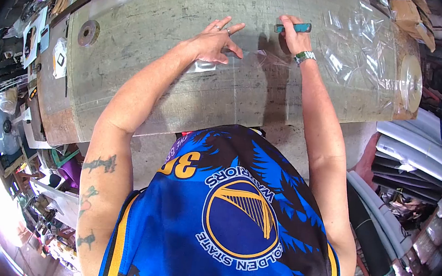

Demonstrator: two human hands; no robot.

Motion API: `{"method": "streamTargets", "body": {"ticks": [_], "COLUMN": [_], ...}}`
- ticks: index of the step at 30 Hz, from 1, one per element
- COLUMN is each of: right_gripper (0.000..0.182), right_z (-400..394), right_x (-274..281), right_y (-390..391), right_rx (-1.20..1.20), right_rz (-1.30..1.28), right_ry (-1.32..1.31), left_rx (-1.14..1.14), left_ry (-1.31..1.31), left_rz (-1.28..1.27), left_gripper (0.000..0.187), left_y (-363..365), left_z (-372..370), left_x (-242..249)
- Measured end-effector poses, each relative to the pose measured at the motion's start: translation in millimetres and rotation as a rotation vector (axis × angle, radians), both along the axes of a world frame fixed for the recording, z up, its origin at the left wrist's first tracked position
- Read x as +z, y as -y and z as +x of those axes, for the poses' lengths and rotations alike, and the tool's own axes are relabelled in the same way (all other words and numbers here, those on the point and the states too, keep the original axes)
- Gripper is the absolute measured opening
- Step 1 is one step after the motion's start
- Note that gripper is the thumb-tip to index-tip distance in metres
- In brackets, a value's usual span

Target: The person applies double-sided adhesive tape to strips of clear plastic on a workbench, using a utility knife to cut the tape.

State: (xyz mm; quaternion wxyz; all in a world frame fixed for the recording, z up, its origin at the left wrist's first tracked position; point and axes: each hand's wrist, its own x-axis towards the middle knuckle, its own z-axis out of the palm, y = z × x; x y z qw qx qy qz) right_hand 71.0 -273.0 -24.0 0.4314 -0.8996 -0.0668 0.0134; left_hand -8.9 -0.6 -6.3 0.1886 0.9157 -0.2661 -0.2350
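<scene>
My left hand point(218, 42) is over the grey worktable point(151, 30) with its fingers spread and nothing held. Shiny clear plastic film point(205, 66) shows just below its palm. To the right, my right hand point(296, 38) is wrapped round a teal and black tool point(302, 28), perhaps a cutter, held sideways above the tabletop. Faint clear film point(271, 59) lies between the two hands. Whether either hand touches the surface is hard to tell.
Crumpled clear plastic point(354, 55) covers the table's right part. A round disc point(88, 33) lies at the left, and a roll of clear tape point(410, 82) at the right edge. Rolled sheets point(417, 149) are stacked below right. Cardboard point(410, 20) sits at the back right.
</scene>
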Motion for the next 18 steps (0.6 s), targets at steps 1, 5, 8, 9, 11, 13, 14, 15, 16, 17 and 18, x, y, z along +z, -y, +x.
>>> {"method": "streamTargets", "body": {"ticks": [1,5,8,9,11,13,14,15,16,17,18], "right_gripper": [0.064,0.074,0.063,0.048,0.026,0.022,0.022,0.021,0.024,0.026,0.029], "right_z": [-4,-34,-103,-128,-166,-185,-187,-189,-188,-182,-177], "right_x": [5,36,79,81,39,35,27,19,10,0,-8], "right_y": [-1,19,12,2,-9,-37,-49,-58,-64,-69,-72], "right_rx": [0.006,0.011,0.044,0.021,0.174,0.150,0.137,0.121,0.124,0.127,0.130], "right_rz": [-0.113,-0.330,-0.107,0.027,0.254,0.248,0.242,0.237,0.224,0.209,0.192], "right_ry": [0.115,-0.230,-0.230,-0.248,-0.033,-0.019,0.019,0.057,0.102,0.151,0.201], "left_rx": [-0.003,-0.009,-0.001,-0.004,-0.018,-0.025,-0.030,-0.033,-0.038,-0.044,-0.044], "left_ry": [0.002,0.003,-0.011,-0.005,0.011,0.030,0.039,0.038,0.038,0.043,0.038], "left_rz": [-0.002,0.006,-0.027,-0.029,-0.033,-0.029,-0.024,-0.023,-0.023,-0.024,-0.016], "left_gripper": [0.054,0.054,0.054,0.054,0.054,0.054,0.053,0.053,0.053,0.053,0.053], "left_y": [-1,0,-2,-3,-4,-4,-5,-6,-5,-5,-5], "left_z": [1,1,1,0,0,1,1,0,1,2,3], "left_x": [-2,-6,-5,-6,-7,-10,-12,-12,-12,-12,-10]}}
